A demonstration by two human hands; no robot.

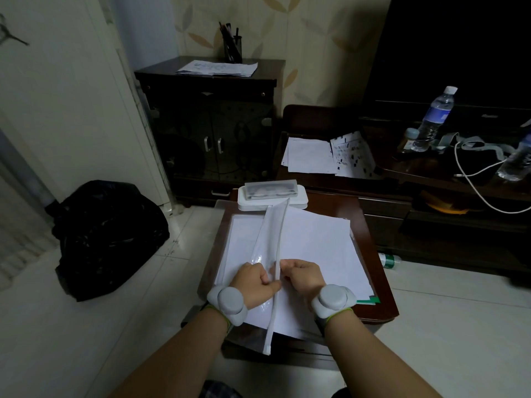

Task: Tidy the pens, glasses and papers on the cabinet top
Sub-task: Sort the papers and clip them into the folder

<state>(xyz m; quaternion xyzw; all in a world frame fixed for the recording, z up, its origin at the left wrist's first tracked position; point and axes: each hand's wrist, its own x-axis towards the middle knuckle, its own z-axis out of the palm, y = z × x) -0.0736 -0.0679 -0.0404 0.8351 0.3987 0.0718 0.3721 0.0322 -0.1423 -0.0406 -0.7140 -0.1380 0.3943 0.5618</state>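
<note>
A clear plastic zip folder [244, 245] lies on the small brown cabinet top [370, 254], with white papers [316, 242] partly inside it and sticking out to the right. My left hand [254, 282] pinches the folder's raised white zip edge [275, 248] from the left. My right hand [304, 275] pinches the same edge from the right. A clear glasses case [271, 189] holding glasses sits on a white box [273, 203] at the far end of the top. Pens stand in a dark holder [232, 47] on the tall dark cabinet behind.
More papers [218, 67] lie on the tall dark cabinet [207, 124]. Loose sheets [327, 156] rest on a low dark unit to the right, beside water bottles [434, 119] and a white cable [471, 173]. A black bag [106, 237] sits on the tiled floor at left.
</note>
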